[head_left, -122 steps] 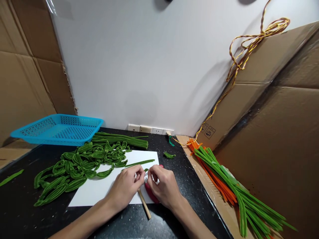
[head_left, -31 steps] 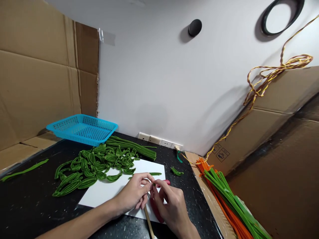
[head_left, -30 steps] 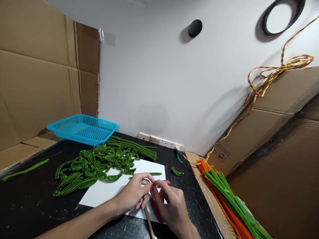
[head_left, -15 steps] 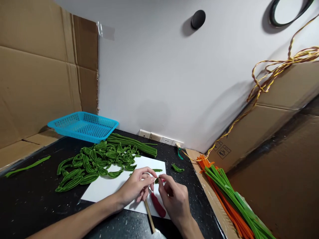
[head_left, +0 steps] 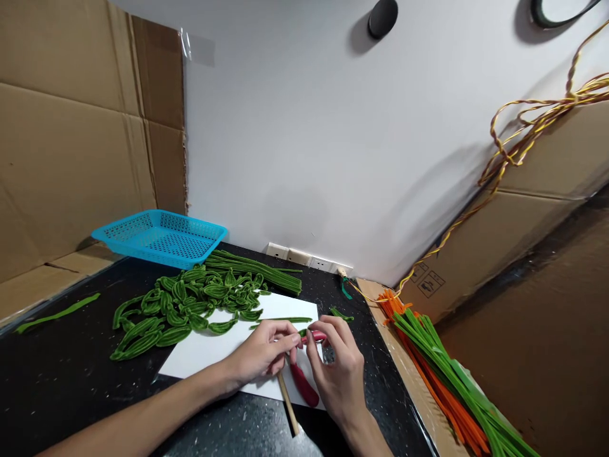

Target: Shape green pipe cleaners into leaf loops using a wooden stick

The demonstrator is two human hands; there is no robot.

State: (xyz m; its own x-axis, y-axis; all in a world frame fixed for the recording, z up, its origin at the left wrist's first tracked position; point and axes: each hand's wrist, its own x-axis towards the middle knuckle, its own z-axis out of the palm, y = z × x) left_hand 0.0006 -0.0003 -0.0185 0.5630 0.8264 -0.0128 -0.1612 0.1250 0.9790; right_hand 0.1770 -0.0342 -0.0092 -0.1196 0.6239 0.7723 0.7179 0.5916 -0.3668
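Compared with half a second ago, the right hand (head_left: 341, 363) has shifted, baring more of the red-handled tool (head_left: 304, 387) beneath it while its knuckles now partly cover the loose green leaf (head_left: 344, 315) beyond. Seen from the head, the left hand (head_left: 264, 350) has thumb and fingertips pinched narrow on a small green piece (head_left: 303, 332), mostly hidden between the two hands; right fingertips meet its other end, but whether they grip it I cannot tell. Left fingers hide the tool's working end and the top of the wooden stick (head_left: 288, 406) below them. Green loops (head_left: 188, 304) overlap one another beyond the left hand; right of the right hand, green stems (head_left: 469, 387) run off the bottom edge.
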